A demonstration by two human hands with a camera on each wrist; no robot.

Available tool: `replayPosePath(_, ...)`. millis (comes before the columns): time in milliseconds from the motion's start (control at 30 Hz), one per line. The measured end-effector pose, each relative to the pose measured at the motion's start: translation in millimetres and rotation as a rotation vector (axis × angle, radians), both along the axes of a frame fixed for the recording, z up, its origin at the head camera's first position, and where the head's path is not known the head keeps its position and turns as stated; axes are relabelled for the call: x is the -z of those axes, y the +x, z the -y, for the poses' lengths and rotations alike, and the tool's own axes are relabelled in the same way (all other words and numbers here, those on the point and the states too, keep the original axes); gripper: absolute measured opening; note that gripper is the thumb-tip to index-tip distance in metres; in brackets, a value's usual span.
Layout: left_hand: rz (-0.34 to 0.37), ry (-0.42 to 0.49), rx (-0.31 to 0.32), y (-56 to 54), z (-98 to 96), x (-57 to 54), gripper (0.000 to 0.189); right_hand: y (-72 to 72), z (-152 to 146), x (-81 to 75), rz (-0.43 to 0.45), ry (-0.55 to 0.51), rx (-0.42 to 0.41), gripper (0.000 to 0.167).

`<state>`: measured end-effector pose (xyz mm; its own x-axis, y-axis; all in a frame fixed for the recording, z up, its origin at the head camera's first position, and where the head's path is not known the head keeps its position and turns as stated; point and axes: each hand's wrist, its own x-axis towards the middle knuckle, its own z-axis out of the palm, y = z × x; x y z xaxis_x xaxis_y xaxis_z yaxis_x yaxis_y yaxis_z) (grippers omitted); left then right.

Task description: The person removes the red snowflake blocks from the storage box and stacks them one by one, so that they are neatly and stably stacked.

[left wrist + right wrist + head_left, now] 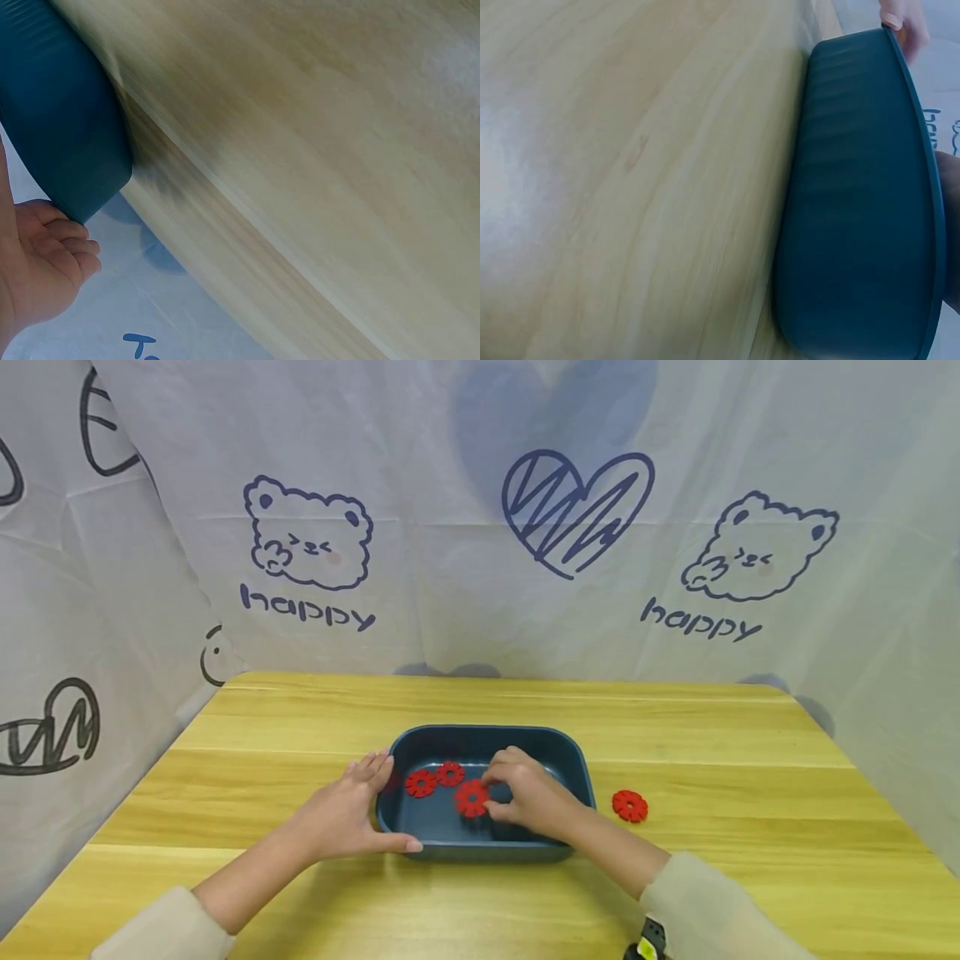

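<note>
A dark blue-green plastic basin (495, 853) stands on the table. My left hand (352, 814) holds its left end, thumb at the near rim and fingers at the side; the left wrist view shows the curled fingers (67, 244) at the basin's edge. Inside the basin, my right hand (528, 793) pinches a red notched plastic disc (472, 798) between thumb and fingers. Two similar discs, a left one (421, 783) and a right one (450, 773), lie on the basin floor. The right wrist view shows mainly the basin's outer wall (855, 195); the pinched disc is hidden there.
Another red notched disc (630, 806) lies on the wooden table (750, 860), right of the basin. Behind the table hangs a pale cloth (450, 568) with bear and heart drawings. A dark band with a yellow part (647, 947) shows by the right sleeve.
</note>
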<state>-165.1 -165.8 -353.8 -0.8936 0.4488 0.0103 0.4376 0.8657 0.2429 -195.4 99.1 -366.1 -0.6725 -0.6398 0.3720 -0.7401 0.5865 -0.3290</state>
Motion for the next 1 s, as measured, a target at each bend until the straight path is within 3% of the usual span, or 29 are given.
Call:
replayPosePath(300,-0.01,-0.016,0.008,0.1,-1.2,-1.0,0.111,2.9,-18,-1.5,-0.125,-0.084,0.005,0.015)
replayPosePath(667,-0.056,-0.069,0.02,0.2,-0.9,0.0,0.113,6.4,-40,0.4,-0.176,-0.128,0.034,0.018)
replayPosePath(1000,-0.054,-0.042,-0.003,2.3,-0.7,1.3,0.116,8.1,-59,-2.9,-0.245,-0.185,0.028,0.021)
